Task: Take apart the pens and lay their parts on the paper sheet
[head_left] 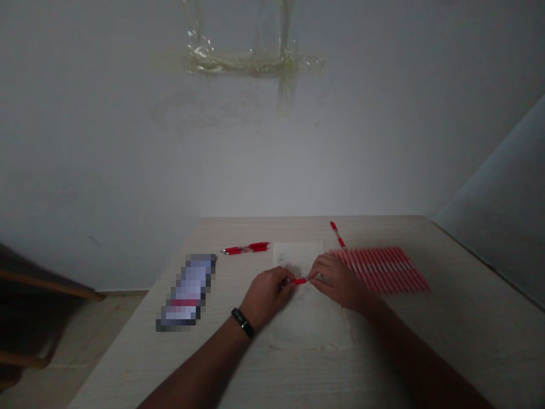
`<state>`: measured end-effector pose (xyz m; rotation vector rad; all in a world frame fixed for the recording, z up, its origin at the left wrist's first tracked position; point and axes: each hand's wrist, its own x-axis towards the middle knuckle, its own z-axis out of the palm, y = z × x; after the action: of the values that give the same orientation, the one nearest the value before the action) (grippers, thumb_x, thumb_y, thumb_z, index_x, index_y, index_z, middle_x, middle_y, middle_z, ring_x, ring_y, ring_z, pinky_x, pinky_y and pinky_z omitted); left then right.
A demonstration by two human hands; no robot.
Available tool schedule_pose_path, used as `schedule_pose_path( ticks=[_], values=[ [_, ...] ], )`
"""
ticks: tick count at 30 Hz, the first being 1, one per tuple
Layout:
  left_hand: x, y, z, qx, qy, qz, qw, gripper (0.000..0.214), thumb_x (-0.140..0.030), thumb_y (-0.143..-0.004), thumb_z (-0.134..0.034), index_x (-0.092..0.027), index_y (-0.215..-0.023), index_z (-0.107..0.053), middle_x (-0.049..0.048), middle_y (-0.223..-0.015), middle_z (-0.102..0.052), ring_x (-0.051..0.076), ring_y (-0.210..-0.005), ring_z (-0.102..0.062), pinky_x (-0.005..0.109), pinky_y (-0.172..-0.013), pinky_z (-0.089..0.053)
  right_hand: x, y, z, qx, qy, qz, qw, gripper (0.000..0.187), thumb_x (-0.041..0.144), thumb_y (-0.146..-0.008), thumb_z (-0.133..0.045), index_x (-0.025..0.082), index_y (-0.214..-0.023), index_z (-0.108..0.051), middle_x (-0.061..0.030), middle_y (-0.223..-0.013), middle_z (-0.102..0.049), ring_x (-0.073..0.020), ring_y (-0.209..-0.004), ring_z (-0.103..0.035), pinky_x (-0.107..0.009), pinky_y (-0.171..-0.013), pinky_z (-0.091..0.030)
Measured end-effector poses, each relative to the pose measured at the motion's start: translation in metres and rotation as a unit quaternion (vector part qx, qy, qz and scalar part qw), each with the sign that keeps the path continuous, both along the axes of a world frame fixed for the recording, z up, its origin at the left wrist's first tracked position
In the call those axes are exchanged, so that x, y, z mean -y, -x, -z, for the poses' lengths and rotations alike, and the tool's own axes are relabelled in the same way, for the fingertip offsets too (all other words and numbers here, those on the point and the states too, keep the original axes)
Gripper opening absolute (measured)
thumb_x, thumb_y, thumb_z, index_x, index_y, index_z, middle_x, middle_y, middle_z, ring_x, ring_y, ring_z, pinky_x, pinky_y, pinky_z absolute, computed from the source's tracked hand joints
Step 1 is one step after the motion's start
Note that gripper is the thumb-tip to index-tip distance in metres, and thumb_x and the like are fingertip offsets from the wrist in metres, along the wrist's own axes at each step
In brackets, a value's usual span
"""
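Observation:
My left hand (269, 296) and my right hand (338, 281) meet over a white sheet of paper (313, 318) on the table. Between their fingertips they pinch a small red pen part (299, 280). Both hands are closed on it. A black band sits on my left wrist. A row of several red pens (381, 268) lies just right of my right hand. One single red pen (338, 234) lies behind that row. Two red pens (247, 247) lie side by side to the far left of the paper.
The light wooden table (460, 335) stands against a pale wall with clear tape (255, 59) stuck on it. A blurred flat object (187, 291) lies on the table's left side. Dark wooden furniture (25, 307) stands at the left edge.

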<state>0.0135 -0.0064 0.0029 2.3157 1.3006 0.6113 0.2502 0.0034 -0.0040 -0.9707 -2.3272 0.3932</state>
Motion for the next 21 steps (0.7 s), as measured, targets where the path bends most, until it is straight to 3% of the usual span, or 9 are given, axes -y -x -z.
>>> schedule_pose_path(
  ticks=[11,21],
  values=[
    [0.0,0.001,-0.001,-0.019,-0.001,-0.027,0.999,0.012,-0.027,-0.09,-0.057,-0.019,-0.087,-0.066,0.0034,-0.083,-0.067,0.017,-0.072,-0.058,0.025,-0.063,-0.037,-0.012,-0.017,0.005,0.058,-0.037,0.083,0.994,0.009,0.011,-0.086,-0.064,0.019,-0.084,-0.062,-0.0051,-0.089,-0.061,-0.0228,-0.092,-0.054,-0.037,-0.087,-0.041],
    [0.0,0.001,0.002,-0.012,0.001,-0.027,1.0,0.013,-0.028,-0.09,-0.057,-0.019,-0.088,-0.067,0.0032,-0.082,-0.067,0.016,-0.072,-0.058,0.025,-0.063,-0.037,-0.018,-0.018,0.019,0.095,-0.032,0.103,0.99,0.009,0.011,-0.084,-0.065,0.019,-0.082,-0.061,-0.0046,-0.09,-0.061,-0.023,-0.094,-0.052,-0.037,-0.088,-0.04]
  ],
)
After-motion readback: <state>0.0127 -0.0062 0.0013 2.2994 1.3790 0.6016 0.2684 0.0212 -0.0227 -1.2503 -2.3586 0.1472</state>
